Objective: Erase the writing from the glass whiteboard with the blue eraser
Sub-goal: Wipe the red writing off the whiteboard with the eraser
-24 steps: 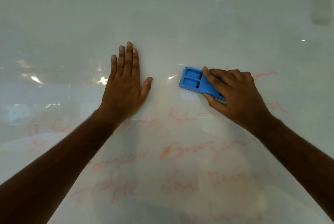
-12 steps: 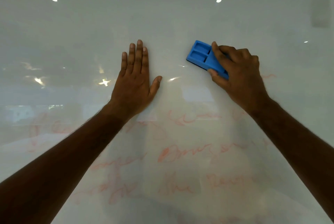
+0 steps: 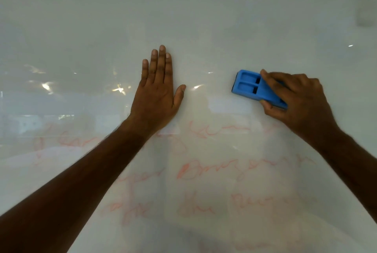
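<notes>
Eraser (image 3: 257, 89) on whiteboard (image 3: 204, 28) | right hand (image 3: 295, 99) grip clamped on it | left hand (image 3: 157, 93) flat

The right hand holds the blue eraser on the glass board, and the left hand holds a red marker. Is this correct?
Not quite. In the head view the left hand holds nothing; it lies flat on the glass board. The right hand does hold the blue eraser.

Left hand (image 3: 158, 93) lies flat, fingers (image 3: 162, 63) straight and together, thumb out to the right, arm stretched from the near left. Right hand (image 3: 295, 101) is curled in a grip, its arm reaching from the near right.
</notes>
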`<state>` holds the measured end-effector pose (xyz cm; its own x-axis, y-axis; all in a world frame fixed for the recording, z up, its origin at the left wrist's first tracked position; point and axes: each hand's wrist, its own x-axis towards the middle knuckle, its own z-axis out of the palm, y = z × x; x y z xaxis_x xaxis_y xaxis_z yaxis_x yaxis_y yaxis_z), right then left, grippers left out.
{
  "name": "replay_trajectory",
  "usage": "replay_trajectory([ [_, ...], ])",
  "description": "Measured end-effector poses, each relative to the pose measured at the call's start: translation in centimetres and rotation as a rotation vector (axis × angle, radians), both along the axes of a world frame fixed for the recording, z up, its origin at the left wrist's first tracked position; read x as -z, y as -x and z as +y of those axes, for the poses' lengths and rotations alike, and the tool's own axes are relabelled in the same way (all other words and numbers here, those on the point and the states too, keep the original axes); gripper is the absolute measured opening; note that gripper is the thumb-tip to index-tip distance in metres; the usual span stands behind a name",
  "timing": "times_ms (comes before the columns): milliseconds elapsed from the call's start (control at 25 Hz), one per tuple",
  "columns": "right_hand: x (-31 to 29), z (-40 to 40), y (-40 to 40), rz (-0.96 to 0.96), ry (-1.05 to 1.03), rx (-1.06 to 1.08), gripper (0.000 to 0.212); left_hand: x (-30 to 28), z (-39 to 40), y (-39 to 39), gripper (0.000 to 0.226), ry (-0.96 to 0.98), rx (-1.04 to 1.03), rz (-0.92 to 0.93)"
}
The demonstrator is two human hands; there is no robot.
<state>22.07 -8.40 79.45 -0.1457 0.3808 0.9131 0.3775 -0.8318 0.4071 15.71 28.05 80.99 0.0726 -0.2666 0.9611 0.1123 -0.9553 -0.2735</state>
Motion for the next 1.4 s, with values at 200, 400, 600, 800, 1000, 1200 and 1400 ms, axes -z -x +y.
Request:
replay_trajectory([
  [200,-4.3,1.0,0.1,0.134,-0.164,-0.126,0.067,-0.2,-0.4,-0.1,0.079,-0.005,0.000,-0.001],
  [400,-2.2,3.4,0.7,0.146,-0.119,-0.171,0.066,-0.3,-1.3,-0.6,0.081,0.017,0.016,-0.006],
  [600,2.2,1.2,0.3,0.077,0.006,-0.095,0.064,-0.2,-1.6,-0.5,0.081,0.034,0.028,0.003],
  [800,1.2,-2.6,-0.2,0.115,0.000,-0.027,0.067,0.1,-2.6,-0.6,0.078,0.016,0.020,0.022],
  [1000,-2.9,-2.4,-0.6,0.154,-0.126,-0.080,0.064,-0.4,-3.8,-1.0,0.079,0.007,0.036,0.023],
  [1200,-1.8,0.1,-0.6,0.094,-0.077,-0.068,0.067,-0.4,-4.1,-1.1,0.081,0.022,0.026,0.043],
  [1400,2.4,-2.6,-1.3,0.041,0.079,0.006,0.066,-0.4,-4.1,-1.1,0.081,0.026,0.013,0.051],
])
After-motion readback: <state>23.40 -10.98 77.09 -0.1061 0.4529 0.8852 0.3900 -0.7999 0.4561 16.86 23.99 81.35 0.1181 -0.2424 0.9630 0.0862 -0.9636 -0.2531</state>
